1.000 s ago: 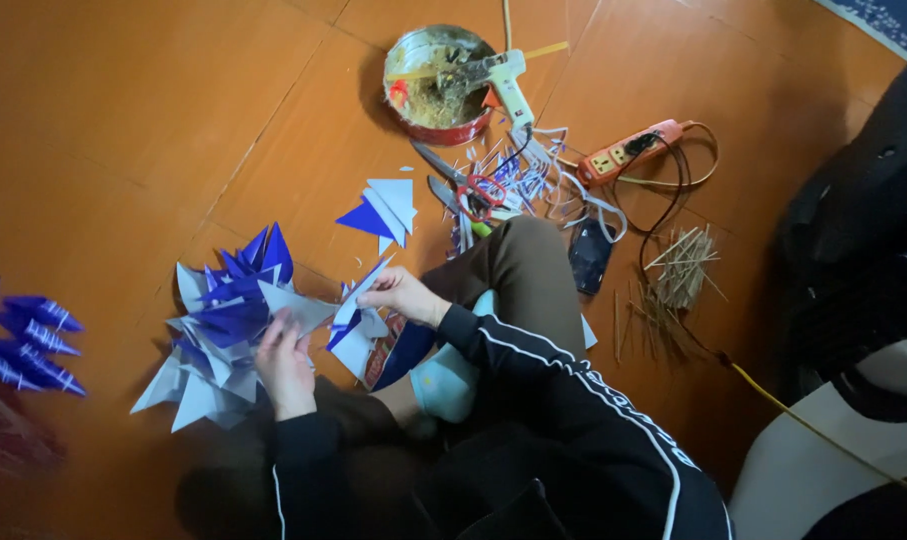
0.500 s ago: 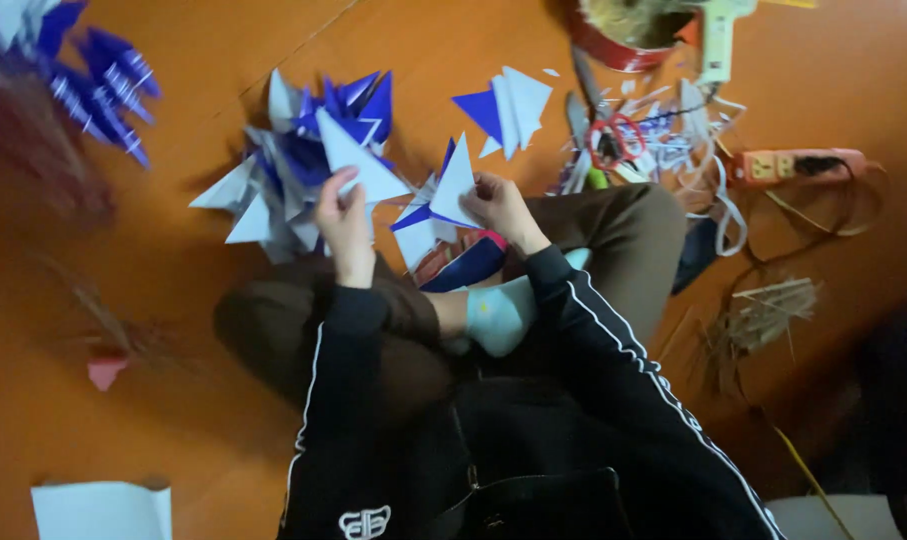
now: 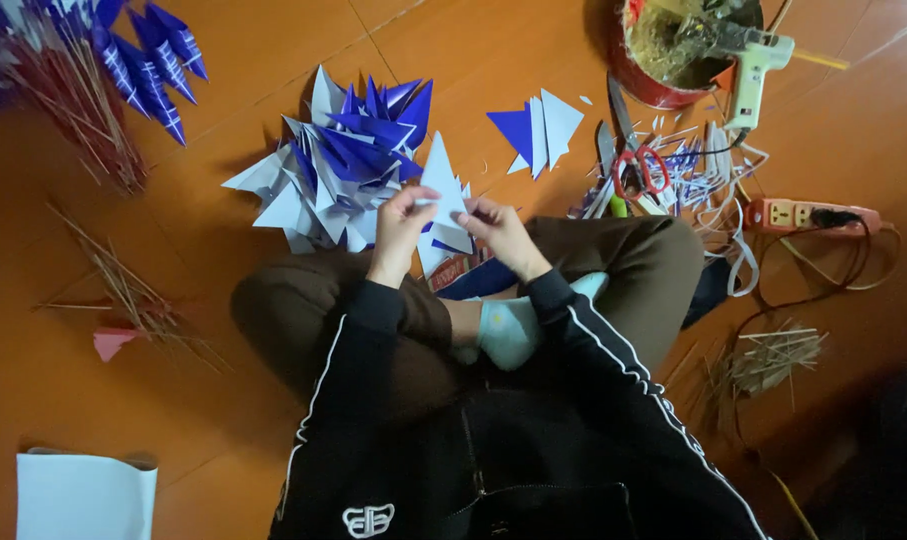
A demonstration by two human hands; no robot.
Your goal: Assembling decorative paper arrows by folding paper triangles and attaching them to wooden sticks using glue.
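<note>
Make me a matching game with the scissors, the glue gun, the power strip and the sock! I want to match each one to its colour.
Things:
1. scissors handles
2. glue gun
3. power strip
4. sock

Colours:
A. orange
B. light turquoise
C. red
D. pale cream

Pairs: 1-C, 2-D, 3-A, 4-B

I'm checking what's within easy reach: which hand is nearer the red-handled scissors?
Right. The right hand holds the white paper triangle just left of the red-handled scissors; the left hand grips the same triangle on its far side.
</note>
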